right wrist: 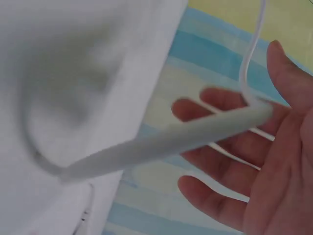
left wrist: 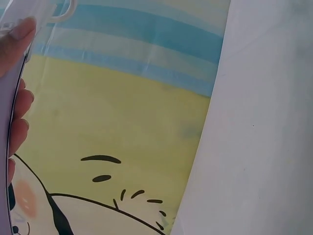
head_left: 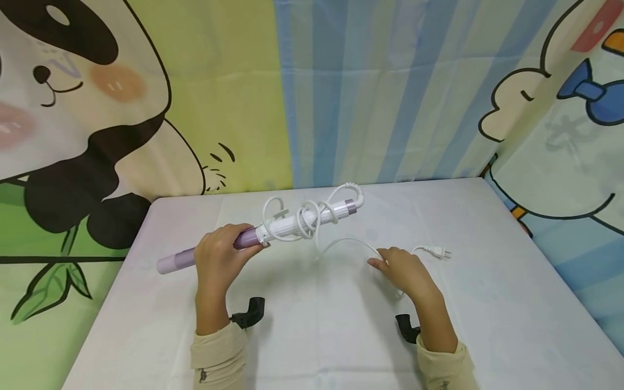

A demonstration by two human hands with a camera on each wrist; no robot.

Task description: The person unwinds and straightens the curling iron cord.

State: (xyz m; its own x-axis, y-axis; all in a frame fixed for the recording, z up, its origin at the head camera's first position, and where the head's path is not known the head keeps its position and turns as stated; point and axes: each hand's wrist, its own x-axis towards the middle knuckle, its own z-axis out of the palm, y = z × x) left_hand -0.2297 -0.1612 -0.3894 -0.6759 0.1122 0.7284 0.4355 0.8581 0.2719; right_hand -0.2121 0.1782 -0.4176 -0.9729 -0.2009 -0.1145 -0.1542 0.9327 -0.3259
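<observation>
My left hand [head_left: 219, 257] grips a purple and white curling iron [head_left: 177, 261] around its purple barrel, thumb and fingers on either side. The iron tilts, with the white handle end up to the right. White cord [head_left: 348, 240] is looped loosely around that handle, and one stretch runs over to my right hand [head_left: 404, 271]. In the right wrist view, a thick white sleeve on the cord [right wrist: 166, 142] lies across the spread fingers [right wrist: 222, 169], with the thumb held apart. Beyond this hand the two-pin plug [head_left: 437, 252] shows at the cord's end.
A white-covered table [head_left: 331, 336] spreads beneath both hands. Behind it hangs a printed curtain [head_left: 234, 97] with a cartoon panda and blue stripes, meeting the table's back edge. Black wrist mounts [head_left: 254, 312] stick out inward from both forearms.
</observation>
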